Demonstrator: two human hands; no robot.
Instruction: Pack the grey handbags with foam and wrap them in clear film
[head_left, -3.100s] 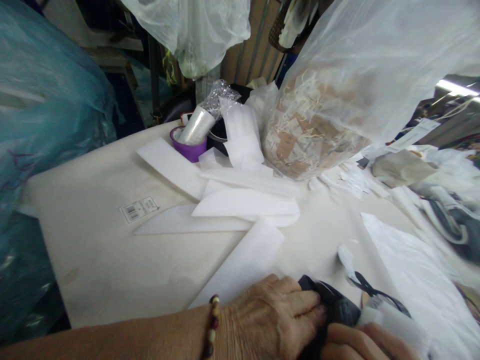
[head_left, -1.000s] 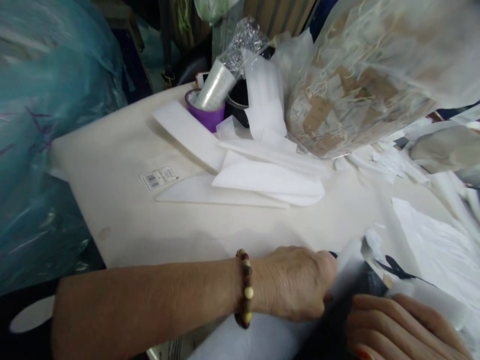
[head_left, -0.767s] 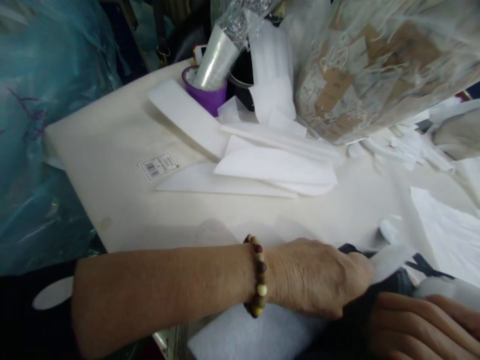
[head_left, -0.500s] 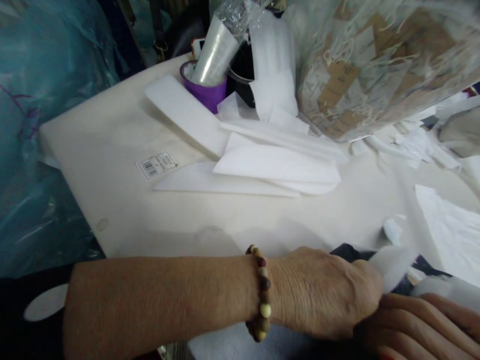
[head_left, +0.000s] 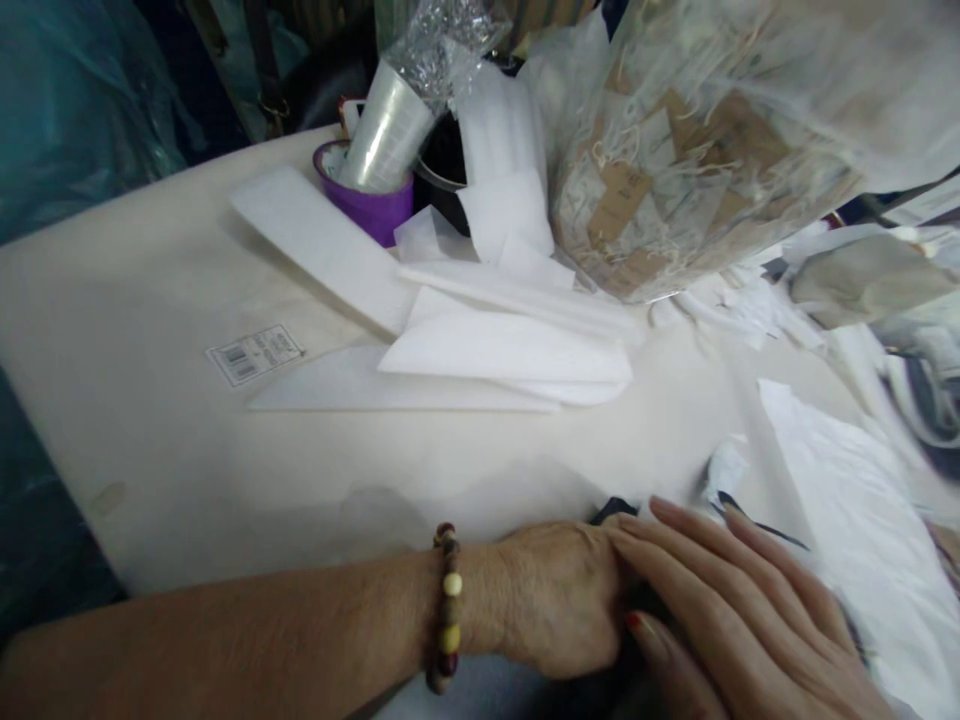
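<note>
My left hand [head_left: 559, 600], with a beaded bracelet [head_left: 448, 610] at the wrist, rests low in the head view over a dark item [head_left: 619, 508] that looks like cloth. Its fingers are hidden under my right hand. My right hand [head_left: 742, 610] comes in from the lower right. Its fingers are stretched out and lie across the left hand's fingers and the dark item; a thumbnail shows red. Beyond the right fingertips lies a small whitish piece [head_left: 725, 470] with a dark cord beside it. Most of the dark item is covered by the hands.
White foam sheets [head_left: 510, 345] lie across the pale table [head_left: 165, 450], near a barcode label [head_left: 255, 354]. Behind them stand a purple cup [head_left: 375, 212] with a clear roll in it and a bag of tags [head_left: 675, 180]. White sheeting [head_left: 847, 500] lies right.
My right hand has come up and over the left, its fingers now spread flat. The white foam piece by the left fingers is out of sight. The view has shifted to the right.
</note>
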